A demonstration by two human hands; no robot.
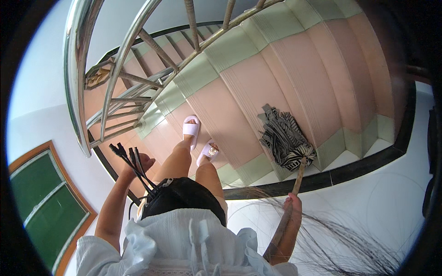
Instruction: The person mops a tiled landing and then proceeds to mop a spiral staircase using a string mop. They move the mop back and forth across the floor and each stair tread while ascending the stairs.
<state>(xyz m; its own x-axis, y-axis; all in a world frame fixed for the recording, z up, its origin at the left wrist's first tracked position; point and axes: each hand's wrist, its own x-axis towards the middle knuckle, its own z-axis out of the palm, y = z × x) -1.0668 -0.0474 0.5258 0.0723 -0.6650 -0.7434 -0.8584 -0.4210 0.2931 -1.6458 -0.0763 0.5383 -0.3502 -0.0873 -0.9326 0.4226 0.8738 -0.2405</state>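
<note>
My right hand (293, 206) grips the wooden handle (299, 177) of a rag mop. The mop's head of grey and black-and-white striped cloth strips (285, 138) lies on the pink and green tiled stairs (238, 114), near the wall side. At the left, my left hand (147, 162) hangs beside my thigh with its fingers curled. Black cables (133, 165) rise from a black waist bag (184, 198) and partly cover that hand, so whether it holds anything is unclear. Both my feet, in pale pink slippers (191, 130), stand on one tread.
A metal stair railing (136, 29) with a shiny handrail runs along the left and top. Black skirting (314, 188) lines the white wall at the right. Another flight (165, 51) shows beyond the balusters. A wood-framed window with green panes (48, 193) is at lower left.
</note>
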